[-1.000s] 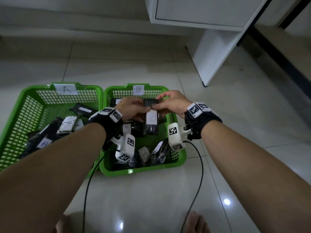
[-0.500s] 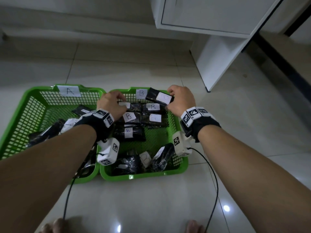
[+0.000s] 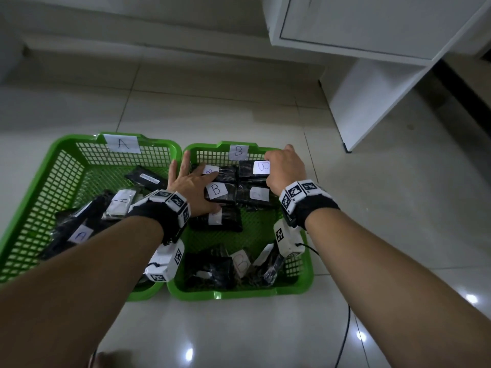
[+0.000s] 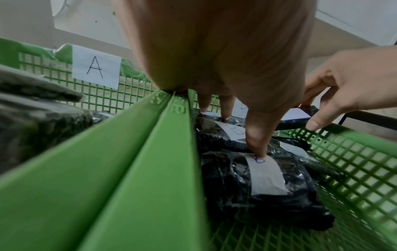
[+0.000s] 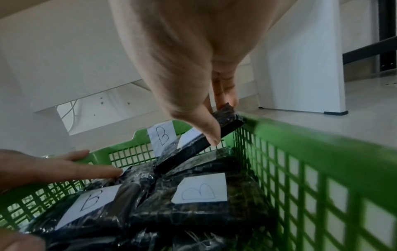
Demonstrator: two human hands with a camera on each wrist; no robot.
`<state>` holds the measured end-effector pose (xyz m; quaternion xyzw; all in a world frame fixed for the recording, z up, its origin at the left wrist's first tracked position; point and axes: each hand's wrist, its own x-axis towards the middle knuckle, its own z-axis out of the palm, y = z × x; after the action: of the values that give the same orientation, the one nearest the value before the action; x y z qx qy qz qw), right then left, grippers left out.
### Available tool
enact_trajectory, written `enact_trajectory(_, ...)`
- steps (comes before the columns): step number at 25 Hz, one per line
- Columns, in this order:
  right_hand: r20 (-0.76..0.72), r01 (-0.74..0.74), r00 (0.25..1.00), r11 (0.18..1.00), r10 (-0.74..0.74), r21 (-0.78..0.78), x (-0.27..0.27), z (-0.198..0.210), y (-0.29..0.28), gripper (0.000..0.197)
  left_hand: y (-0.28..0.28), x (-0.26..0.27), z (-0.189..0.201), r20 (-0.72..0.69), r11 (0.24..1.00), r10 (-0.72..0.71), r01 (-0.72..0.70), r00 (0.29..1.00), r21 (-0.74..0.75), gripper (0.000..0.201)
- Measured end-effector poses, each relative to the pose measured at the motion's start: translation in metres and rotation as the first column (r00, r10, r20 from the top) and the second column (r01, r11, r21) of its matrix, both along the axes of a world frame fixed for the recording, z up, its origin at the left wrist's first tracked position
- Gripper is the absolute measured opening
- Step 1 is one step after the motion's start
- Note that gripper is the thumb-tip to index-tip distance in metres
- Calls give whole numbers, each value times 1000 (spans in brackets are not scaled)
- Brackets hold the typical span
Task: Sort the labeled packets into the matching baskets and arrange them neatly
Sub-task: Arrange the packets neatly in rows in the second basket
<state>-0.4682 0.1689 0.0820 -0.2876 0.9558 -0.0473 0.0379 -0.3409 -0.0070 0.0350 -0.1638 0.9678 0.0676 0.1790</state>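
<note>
Two green baskets stand side by side on the floor: basket A (image 3: 66, 160) on the left, basket B (image 3: 305, 264) on the right. Black packets with white B labels (image 3: 216, 189) lie in rows at the far end of basket B. My right hand (image 3: 285, 168) pinches one black packet (image 3: 252, 170) (image 5: 197, 144) between thumb and fingers at the far right corner, tilted. My left hand (image 3: 191, 181) lies spread with straight fingers pressing on the B packets (image 4: 260, 173) by the shared rim. Packets labeled A (image 3: 121, 201) lie in basket A.
More loose B packets (image 3: 240, 261) sit at the near end of basket B. A white cabinet (image 3: 372, 83) stands at the back right on the tiled floor. Cables (image 3: 345, 333) trail from the wrist cameras. My toes (image 3: 111, 359) show at the bottom edge.
Both hands moved to the far end of basket B. The right hand carried the packet from mid-basket to the far right corner; the left let go of it and spread flat on the rows.
</note>
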Motion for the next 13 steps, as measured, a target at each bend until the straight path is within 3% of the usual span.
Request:
enact_trajectory(7, -38, -36, 999, 999, 37, 6, -7, -18, -10, 24, 0, -1, 0, -9, 1000, 18, -18, 1000, 4, 100)
enact_trajectory(10, -5, -106, 994, 989, 107, 102, -8, -15, -9, 22, 1, -2, 0, -12, 1000, 25, -24, 1000, 14, 101)
enact_trajectory(13, 50, -74, 996, 996, 71, 49, -8, -5, -4, 26, 2, -3, 1, -54, 999, 41, -39, 998, 33, 94)
